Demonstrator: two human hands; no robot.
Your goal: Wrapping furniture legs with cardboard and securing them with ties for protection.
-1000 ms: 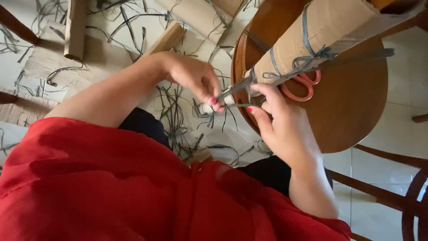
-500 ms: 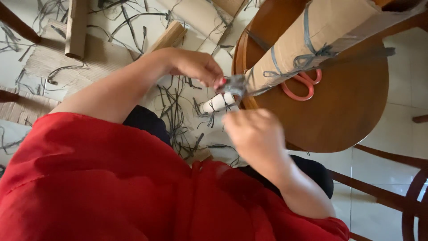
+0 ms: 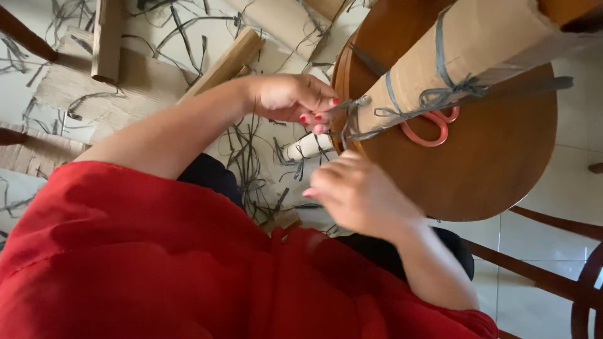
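A round brown wooden table carries a long cardboard roll tied with grey strips, and orange-handled scissors lie on the tabletop just under that roll. Beside the table, the pale floor holds scattered grey strips and more cardboard rolls.

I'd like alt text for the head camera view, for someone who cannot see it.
Seen from above, a person in a red top pinches grey strapping at the end of a cardboard roll with the left hand, while the blurred right hand hovers just below. The roll lies on a round wooden table over orange-handled scissors; grey strips litter the floor.
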